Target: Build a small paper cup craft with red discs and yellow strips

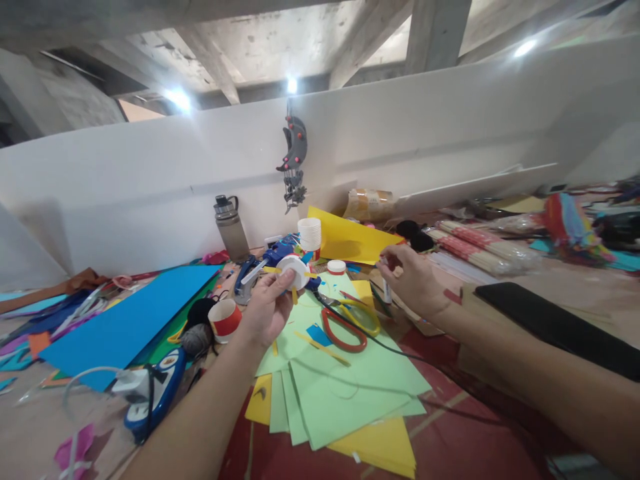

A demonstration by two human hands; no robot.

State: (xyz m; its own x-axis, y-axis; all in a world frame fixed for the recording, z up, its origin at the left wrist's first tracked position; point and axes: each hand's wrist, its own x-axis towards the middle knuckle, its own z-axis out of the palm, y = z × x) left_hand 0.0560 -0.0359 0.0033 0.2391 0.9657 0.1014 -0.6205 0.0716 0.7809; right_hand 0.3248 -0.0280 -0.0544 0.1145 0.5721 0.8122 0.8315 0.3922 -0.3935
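My left hand (269, 313) pinches a white paper disc (296, 271) between thumb and fingers. Yellow paper strips stick out around the disc's edge. To the right, my right hand (415, 283) is raised with thumb and fingertips pressed together; what they hold, if anything, is too small to make out. Below both hands lie light green paper sheets (350, 400). Scissors with red and yellow handles (345, 333) rest on them, beside a loose yellow strip (323, 349) and a blue paper scrap (319, 335).
Left are a blue sheet (135, 320), a red-and-white paper cup (225, 320), grey yarn (197, 341) and a power strip (160, 393). Behind stand a bottle (231, 230) and stacked cups (309, 235). A black cable (400, 350) crosses the sheets. A black phone-like slab (555, 327) lies right.
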